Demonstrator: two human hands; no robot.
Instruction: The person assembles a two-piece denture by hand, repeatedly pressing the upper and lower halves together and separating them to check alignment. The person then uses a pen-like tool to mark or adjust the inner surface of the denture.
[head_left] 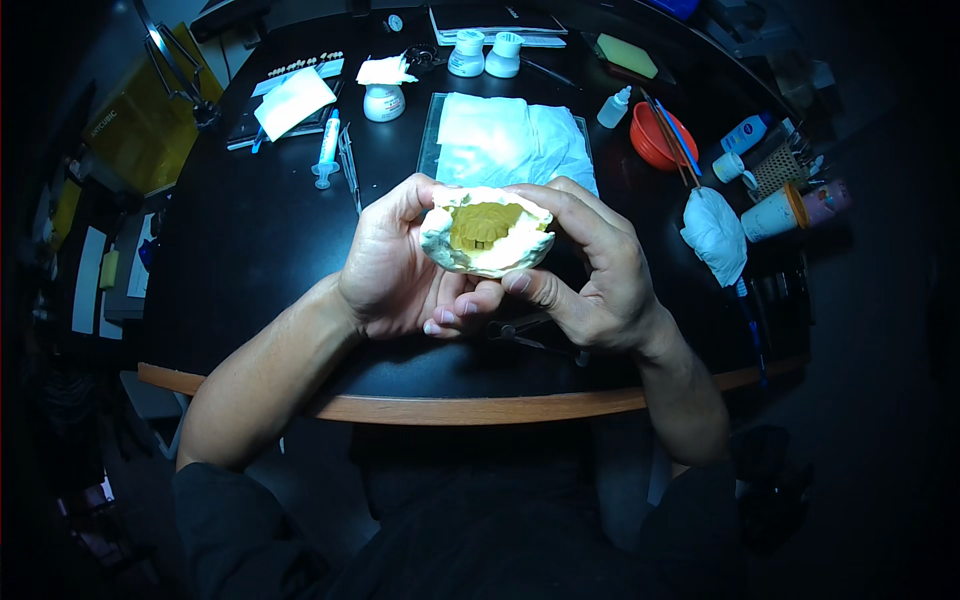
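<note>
Between my two hands is a dental cast, off-white and rough round the rim, with a yellowish hollow that shows tooth shapes. It is raised above the near part of the black table. My left hand cups it from the left, its fingers curled beneath. From the right, my right hand grips the cast with the thumb at its lower edge and the fingers along the top. Below the hands lies a metal tool, partly hidden. Just beyond the cast, white tissue covers a glass plate.
A syringe and tweezers lie left, near a jar topped with tissue. Two white jars stand at the back. On the right are a dropper bottle, a red bowl holding brushes, and crumpled tissue.
</note>
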